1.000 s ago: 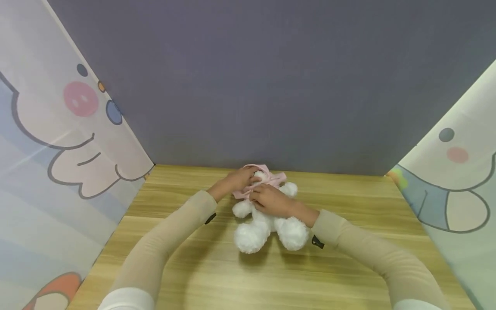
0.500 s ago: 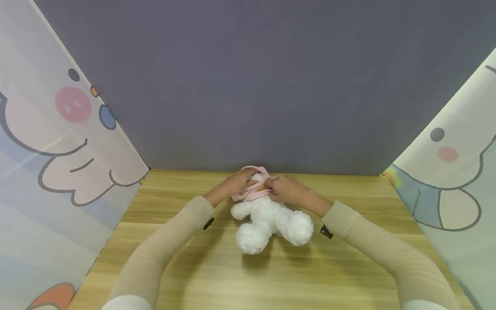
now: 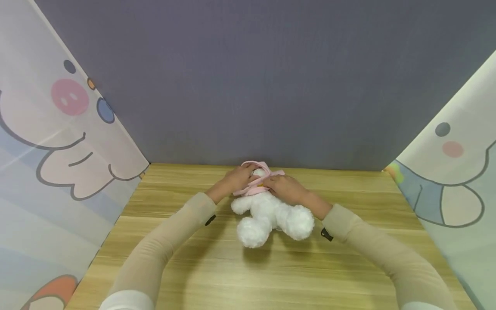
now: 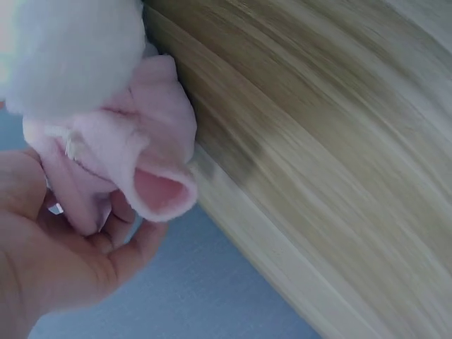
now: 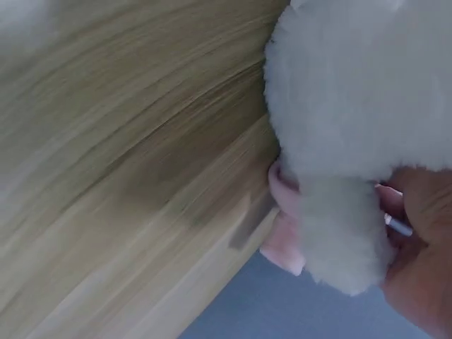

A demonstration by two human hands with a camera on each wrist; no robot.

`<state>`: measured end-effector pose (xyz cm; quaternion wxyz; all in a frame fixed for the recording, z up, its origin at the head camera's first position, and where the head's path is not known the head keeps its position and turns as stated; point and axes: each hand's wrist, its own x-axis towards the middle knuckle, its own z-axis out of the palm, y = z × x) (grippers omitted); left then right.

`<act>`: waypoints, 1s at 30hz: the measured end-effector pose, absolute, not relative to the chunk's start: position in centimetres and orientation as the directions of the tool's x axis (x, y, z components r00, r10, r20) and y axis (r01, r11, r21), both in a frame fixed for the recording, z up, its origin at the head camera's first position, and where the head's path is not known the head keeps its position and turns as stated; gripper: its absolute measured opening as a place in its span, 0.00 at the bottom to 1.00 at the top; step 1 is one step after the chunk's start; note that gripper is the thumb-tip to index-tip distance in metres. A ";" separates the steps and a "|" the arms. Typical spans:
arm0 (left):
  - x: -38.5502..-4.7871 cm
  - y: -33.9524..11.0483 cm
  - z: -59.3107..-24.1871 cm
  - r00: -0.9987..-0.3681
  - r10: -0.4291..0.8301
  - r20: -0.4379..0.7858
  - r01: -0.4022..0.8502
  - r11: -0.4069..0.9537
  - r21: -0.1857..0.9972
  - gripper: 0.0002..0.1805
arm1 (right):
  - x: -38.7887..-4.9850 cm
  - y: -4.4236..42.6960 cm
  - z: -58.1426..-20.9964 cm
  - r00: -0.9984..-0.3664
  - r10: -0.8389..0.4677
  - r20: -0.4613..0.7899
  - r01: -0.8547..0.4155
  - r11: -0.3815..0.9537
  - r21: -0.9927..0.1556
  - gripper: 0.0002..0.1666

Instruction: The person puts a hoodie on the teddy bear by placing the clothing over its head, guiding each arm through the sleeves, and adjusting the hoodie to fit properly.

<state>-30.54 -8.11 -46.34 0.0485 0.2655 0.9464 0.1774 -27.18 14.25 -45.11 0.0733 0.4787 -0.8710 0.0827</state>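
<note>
A white plush toy (image 3: 263,209) lies on its back with its feet toward me. A small pink garment (image 3: 255,186) is bunched around its head and upper body. My left hand (image 3: 237,178) grips the garment on its left side; in the left wrist view the fingers curl behind the cloth, beside an open sleeve (image 4: 164,192). On the other side, my right hand (image 3: 287,189) pinches the garment near the toy's neck. The right wrist view shows a fluffy plush arm (image 5: 345,236) hiding most of these fingers, with a small shiny piece (image 5: 398,224) by them.
The wooden table (image 3: 279,275) extends in front of the toy and to both sides. A dark grey panel (image 3: 263,86) rises along its back edge, close behind the toy's head. Cartoon-printed panels (image 3: 58,142) flank the table left and right.
My right hand has moved from across the toy's chest to the right side of its neck, and the toy's right leg has shifted slightly outward. My left hand stays at the garment.
</note>
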 end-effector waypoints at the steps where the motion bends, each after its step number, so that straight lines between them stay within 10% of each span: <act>1: -30.6 -8.0 -46.3 -0.857 0.516 -0.004 0.484 0.807 0.337 0.24 | -27.2 14.4 -45.1 -0.501 -0.838 0.216 -0.863 0.501 -0.059 0.07; 8: -31.6 -7.9 -45.2 -0.897 0.438 -0.056 0.413 0.878 0.242 0.26 | -27.1 15.3 -43.2 -0.303 -0.939 0.162 -0.950 0.312 0.031 0.11; 18: -30.1 -10.0 -44.6 -0.748 0.662 0.040 0.635 0.697 0.335 0.28 | -29.1 17.4 -39.6 -0.417 -0.908 -0.039 -0.871 0.412 -0.268 0.16; 24: -29.6 -11.0 -42.9 -0.697 0.679 0.228 0.717 0.662 0.220 0.17 | -31.5 16.7 -37.0 -0.447 -0.895 0.008 -0.883 0.440 -0.161 0.23; 30: -29.8 -11.3 -43.0 -0.564 0.754 0.336 0.811 0.583 0.054 0.13 | -33.0 15.5 -38.5 -0.286 -0.956 -0.068 -0.950 0.274 0.149 0.32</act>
